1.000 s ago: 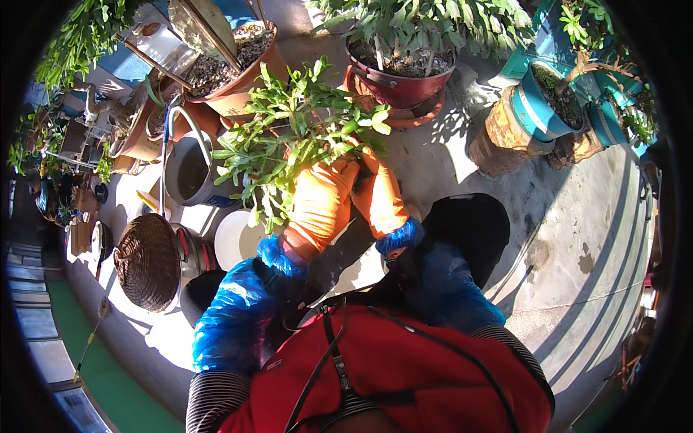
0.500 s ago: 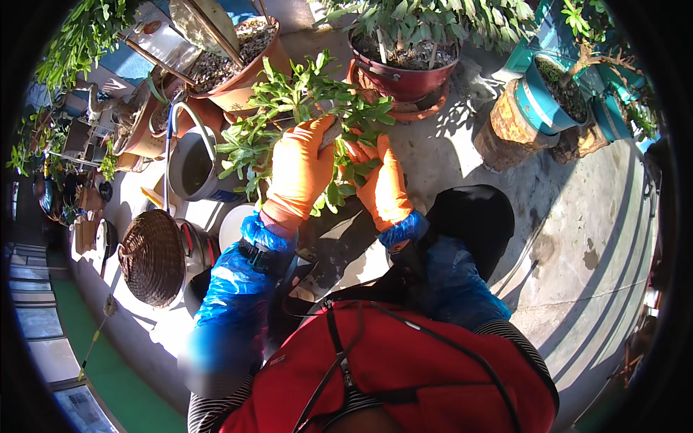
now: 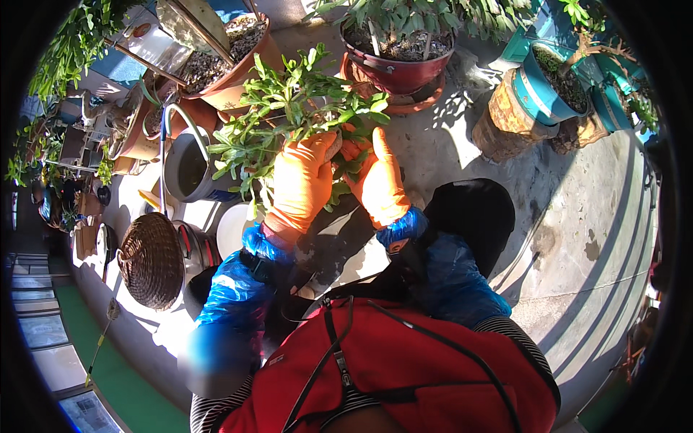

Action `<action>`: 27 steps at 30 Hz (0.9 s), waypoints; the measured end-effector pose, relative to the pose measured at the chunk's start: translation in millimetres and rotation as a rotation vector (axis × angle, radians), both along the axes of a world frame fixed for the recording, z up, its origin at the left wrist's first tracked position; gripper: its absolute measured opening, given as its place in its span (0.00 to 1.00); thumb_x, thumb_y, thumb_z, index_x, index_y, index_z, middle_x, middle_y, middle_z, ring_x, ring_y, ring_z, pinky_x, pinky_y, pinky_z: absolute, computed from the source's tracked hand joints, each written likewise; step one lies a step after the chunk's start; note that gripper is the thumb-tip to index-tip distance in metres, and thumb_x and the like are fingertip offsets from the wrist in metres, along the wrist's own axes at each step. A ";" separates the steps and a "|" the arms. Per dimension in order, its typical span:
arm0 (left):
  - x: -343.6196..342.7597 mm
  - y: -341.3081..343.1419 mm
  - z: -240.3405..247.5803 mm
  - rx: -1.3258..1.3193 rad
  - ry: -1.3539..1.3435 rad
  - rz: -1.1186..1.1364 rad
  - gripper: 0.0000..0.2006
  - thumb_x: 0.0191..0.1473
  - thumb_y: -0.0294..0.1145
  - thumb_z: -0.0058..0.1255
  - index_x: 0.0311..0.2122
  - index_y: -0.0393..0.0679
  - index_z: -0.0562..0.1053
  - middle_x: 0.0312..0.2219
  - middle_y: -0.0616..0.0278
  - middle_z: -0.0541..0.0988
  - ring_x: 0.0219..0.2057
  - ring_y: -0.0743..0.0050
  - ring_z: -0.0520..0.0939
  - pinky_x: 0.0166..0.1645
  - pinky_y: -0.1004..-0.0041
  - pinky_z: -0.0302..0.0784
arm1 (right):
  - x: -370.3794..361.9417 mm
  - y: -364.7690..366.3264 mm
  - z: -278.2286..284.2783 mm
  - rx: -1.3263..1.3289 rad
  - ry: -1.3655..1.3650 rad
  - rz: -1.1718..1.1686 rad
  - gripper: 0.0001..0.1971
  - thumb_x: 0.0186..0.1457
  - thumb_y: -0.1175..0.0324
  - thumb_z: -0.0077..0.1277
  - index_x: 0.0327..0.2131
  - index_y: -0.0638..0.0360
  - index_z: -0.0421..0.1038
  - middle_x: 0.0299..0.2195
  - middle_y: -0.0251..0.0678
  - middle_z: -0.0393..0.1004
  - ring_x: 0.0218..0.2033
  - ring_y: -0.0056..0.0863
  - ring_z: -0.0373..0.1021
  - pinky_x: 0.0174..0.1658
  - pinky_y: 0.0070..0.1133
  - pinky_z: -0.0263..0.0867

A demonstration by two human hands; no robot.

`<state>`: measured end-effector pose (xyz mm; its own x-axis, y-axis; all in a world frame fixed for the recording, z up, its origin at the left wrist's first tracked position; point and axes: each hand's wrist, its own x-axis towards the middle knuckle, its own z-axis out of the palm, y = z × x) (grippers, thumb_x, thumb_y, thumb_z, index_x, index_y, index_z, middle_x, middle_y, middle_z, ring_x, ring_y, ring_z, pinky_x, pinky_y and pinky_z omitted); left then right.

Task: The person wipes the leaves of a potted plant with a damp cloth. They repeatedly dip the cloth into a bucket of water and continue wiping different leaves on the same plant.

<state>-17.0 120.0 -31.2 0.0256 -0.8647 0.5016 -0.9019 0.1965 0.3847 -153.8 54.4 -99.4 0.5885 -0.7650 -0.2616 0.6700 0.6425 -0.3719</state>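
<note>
Both gloved hands cup a leafy plant (image 3: 289, 108) at its base, held over the concrete floor (image 3: 577, 216) between the grey pail (image 3: 189, 169) on the left and the maroon pot (image 3: 397, 65) beyond. The left hand (image 3: 299, 184) wraps its fingers round the root clump; the right hand (image 3: 377, 180) presses flat, fingers together. It looks like the plant is being carried or steadied; setting it down would call for an even, two-handed lowering.

Orange gloves (image 3: 302, 184), blue sleeves (image 3: 234, 299) — green plant (image 3: 289, 108), maroon pot (image 3: 397, 68).

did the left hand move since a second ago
Yes. The left hand has moved up the leafy plant, away from the wicker basket, toward the dark red pot.
</note>
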 end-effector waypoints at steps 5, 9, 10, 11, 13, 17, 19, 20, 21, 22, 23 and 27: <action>10.1 -13.5 2.9 -0.051 0.475 0.047 0.18 0.53 0.21 0.56 0.51 0.39 0.80 0.40 0.47 0.85 0.43 0.49 0.85 0.50 0.61 0.80 | 3.1 3.5 5.7 0.033 0.049 -0.078 0.32 0.73 0.40 0.38 0.58 0.61 0.71 0.54 0.40 0.78 0.51 0.33 0.71 0.56 0.35 0.67; 15.3 -10.8 15.8 0.206 0.118 0.001 0.18 0.50 0.24 0.60 0.49 0.41 0.81 0.38 0.47 0.85 0.42 0.46 0.85 0.48 0.60 0.81 | 5.2 5.3 5.9 0.071 0.070 -0.101 0.33 0.73 0.39 0.38 0.58 0.61 0.71 0.55 0.39 0.78 0.52 0.32 0.72 0.56 0.32 0.67; 12.8 -10.7 16.9 0.184 0.051 -0.050 0.17 0.51 0.21 0.59 0.48 0.38 0.81 0.38 0.44 0.85 0.39 0.46 0.87 0.44 0.62 0.82 | 5.6 5.4 5.5 0.045 0.067 -0.088 0.33 0.73 0.38 0.37 0.59 0.61 0.70 0.55 0.38 0.78 0.52 0.31 0.72 0.55 0.31 0.67; 10.8 -12.7 17.7 0.203 -0.022 -0.083 0.17 0.49 0.20 0.58 0.47 0.38 0.81 0.38 0.45 0.84 0.38 0.43 0.86 0.44 0.60 0.82 | 5.7 5.3 4.9 0.020 0.058 -0.074 0.34 0.73 0.38 0.37 0.59 0.61 0.70 0.55 0.38 0.78 0.52 0.30 0.72 0.55 0.30 0.67; 3.7 -15.7 16.5 0.231 -0.006 -0.174 0.18 0.46 0.16 0.53 0.44 0.39 0.81 0.36 0.48 0.84 0.37 0.38 0.83 0.42 0.57 0.81 | 5.9 4.6 3.8 -0.008 0.068 -0.059 0.35 0.73 0.38 0.37 0.60 0.62 0.70 0.56 0.38 0.77 0.53 0.30 0.71 0.55 0.28 0.67; -3.6 -9.9 14.4 0.200 -0.010 -0.192 0.15 0.48 0.19 0.54 0.41 0.42 0.84 0.32 0.47 0.85 0.35 0.44 0.85 0.40 0.58 0.81 | 6.0 3.6 3.1 -0.008 0.025 -0.074 0.36 0.73 0.38 0.36 0.61 0.63 0.69 0.56 0.40 0.77 0.54 0.28 0.70 0.55 0.27 0.67; 0.8 -8.1 16.5 0.289 0.330 -0.167 0.17 0.47 0.18 0.54 0.43 0.40 0.84 0.33 0.46 0.85 0.35 0.44 0.86 0.40 0.61 0.82 | 5.5 4.0 3.4 -0.003 0.007 -0.080 0.36 0.73 0.38 0.36 0.62 0.64 0.69 0.56 0.40 0.77 0.55 0.29 0.70 0.55 0.27 0.67; 3.8 -8.5 17.9 0.341 0.499 -0.151 0.17 0.47 0.17 0.53 0.43 0.40 0.84 0.34 0.45 0.85 0.35 0.45 0.87 0.41 0.62 0.83 | 5.4 4.2 3.7 -0.001 0.027 -0.077 0.36 0.73 0.38 0.36 0.62 0.64 0.69 0.57 0.41 0.76 0.56 0.29 0.70 0.55 0.28 0.67; 9.2 -12.0 20.3 0.253 0.316 -0.056 0.19 0.47 0.16 0.52 0.45 0.38 0.83 0.34 0.44 0.85 0.35 0.45 0.88 0.42 0.64 0.83 | 5.4 4.4 4.0 -0.009 0.052 -0.089 0.36 0.73 0.38 0.36 0.62 0.65 0.69 0.57 0.41 0.76 0.56 0.30 0.70 0.55 0.28 0.68; 12.3 -14.7 21.8 0.197 0.236 -0.028 0.22 0.47 0.17 0.52 0.48 0.39 0.82 0.35 0.44 0.85 0.36 0.44 0.87 0.43 0.61 0.83 | 6.1 4.7 4.3 0.026 0.076 -0.093 0.36 0.73 0.38 0.36 0.61 0.65 0.69 0.57 0.41 0.76 0.56 0.30 0.70 0.55 0.28 0.68; 13.9 -16.7 22.6 0.150 0.181 -0.059 0.24 0.47 0.18 0.53 0.52 0.41 0.81 0.35 0.43 0.85 0.37 0.43 0.87 0.43 0.59 0.83 | 6.9 5.0 4.4 0.048 0.107 -0.109 0.36 0.73 0.38 0.36 0.60 0.65 0.70 0.57 0.41 0.76 0.56 0.30 0.70 0.55 0.28 0.68; 8.1 -21.8 17.5 0.224 -0.064 -0.051 0.32 0.50 0.17 0.50 0.64 0.40 0.72 0.38 0.47 0.86 0.39 0.47 0.87 0.45 0.61 0.82 | 9.5 4.5 3.6 0.070 0.025 -0.117 0.35 0.72 0.37 0.37 0.57 0.62 0.72 0.57 0.39 0.76 0.53 0.30 0.70 0.55 0.28 0.67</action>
<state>-8.9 98.2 -13.7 -0.0468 -0.9541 0.2959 -0.9171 0.1584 0.3659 -144.3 58.9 -95.8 0.4893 -0.8071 -0.3304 0.7327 0.5860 -0.3461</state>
